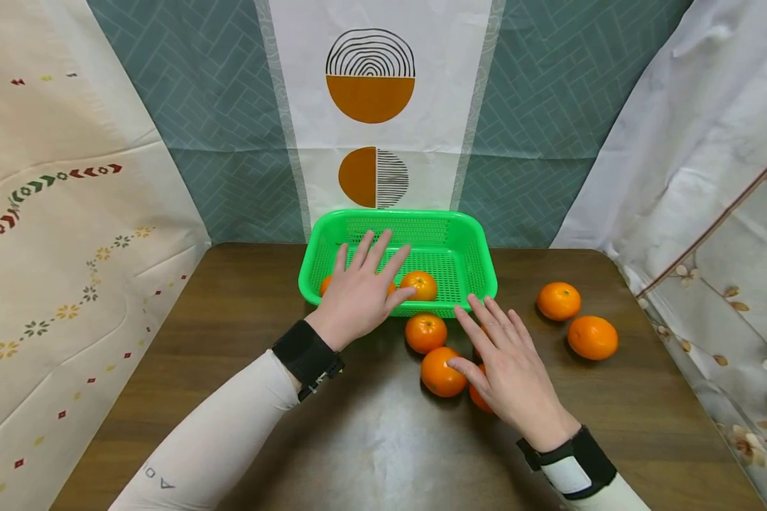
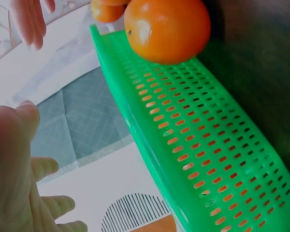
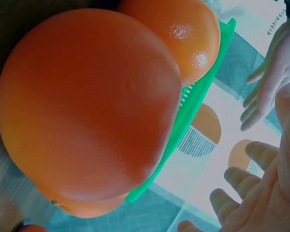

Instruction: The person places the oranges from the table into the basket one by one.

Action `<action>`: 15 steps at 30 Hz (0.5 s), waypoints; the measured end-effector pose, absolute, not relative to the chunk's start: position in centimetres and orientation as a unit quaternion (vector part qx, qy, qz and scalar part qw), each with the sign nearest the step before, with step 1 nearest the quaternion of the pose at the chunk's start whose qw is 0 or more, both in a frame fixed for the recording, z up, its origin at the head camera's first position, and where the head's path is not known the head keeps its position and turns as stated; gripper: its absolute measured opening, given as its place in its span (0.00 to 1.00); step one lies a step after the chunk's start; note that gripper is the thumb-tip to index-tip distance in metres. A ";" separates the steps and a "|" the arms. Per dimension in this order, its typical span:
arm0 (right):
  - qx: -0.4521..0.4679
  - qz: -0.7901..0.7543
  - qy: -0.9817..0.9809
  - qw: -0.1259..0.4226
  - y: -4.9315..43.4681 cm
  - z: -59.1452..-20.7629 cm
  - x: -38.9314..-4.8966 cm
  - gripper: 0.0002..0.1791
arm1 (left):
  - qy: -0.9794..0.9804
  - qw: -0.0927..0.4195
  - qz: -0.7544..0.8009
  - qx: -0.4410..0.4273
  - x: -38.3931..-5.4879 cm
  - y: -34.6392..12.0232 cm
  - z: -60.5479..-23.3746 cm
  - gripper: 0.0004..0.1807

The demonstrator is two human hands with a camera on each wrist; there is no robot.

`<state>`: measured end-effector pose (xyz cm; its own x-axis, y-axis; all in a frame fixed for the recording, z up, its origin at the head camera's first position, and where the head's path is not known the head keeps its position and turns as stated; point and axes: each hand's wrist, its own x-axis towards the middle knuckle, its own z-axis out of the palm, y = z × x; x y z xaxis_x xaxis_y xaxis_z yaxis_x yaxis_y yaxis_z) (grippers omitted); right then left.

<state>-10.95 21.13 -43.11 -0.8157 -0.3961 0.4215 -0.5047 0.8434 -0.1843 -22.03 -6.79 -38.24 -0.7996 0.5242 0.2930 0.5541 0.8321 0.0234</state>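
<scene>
My left hand (image 1: 356, 294) hovers with spread fingers over the near left part of a green plastic basket (image 1: 473, 245). Inside the basket lies an orange (image 1: 420, 286), with more orange fruit partly hidden behind that hand. On the table in front, an orange (image 1: 425, 333) and a second orange (image 1: 442, 372) sit close together. Over further oranges beside them is my right hand (image 1: 511, 365), its fingers extended and holding nothing; it covers much of those fruits. In the right wrist view a large orange (image 3: 89, 104) lies below the right palm, apart from the fingers (image 3: 241, 181).
Two oranges, one farther back (image 1: 559, 301) and one nearer (image 1: 592, 338), rest at the right of the brown wooden table (image 1: 243, 298). Behind the basket hangs a patterned cloth (image 1: 230, 106). Pale curtains (image 1: 709, 142) border both sides.
</scene>
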 end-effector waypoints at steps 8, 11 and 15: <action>0.248 0.145 -0.939 0.191 21.0 -43.1 -11.0 0.45 | -0.944 0.171 -0.044 -0.277 -19.9 -8.3 -39.3 0.41; 0.244 0.144 -0.941 0.186 21.1 -43.2 -11.0 0.46 | -0.944 0.179 -0.044 -0.275 -19.5 -8.7 -39.5 0.41; 0.235 0.143 -0.946 0.172 21.2 -43.3 -10.9 0.49 | -0.941 0.191 -0.045 -0.277 -18.8 -9.1 -39.5 0.41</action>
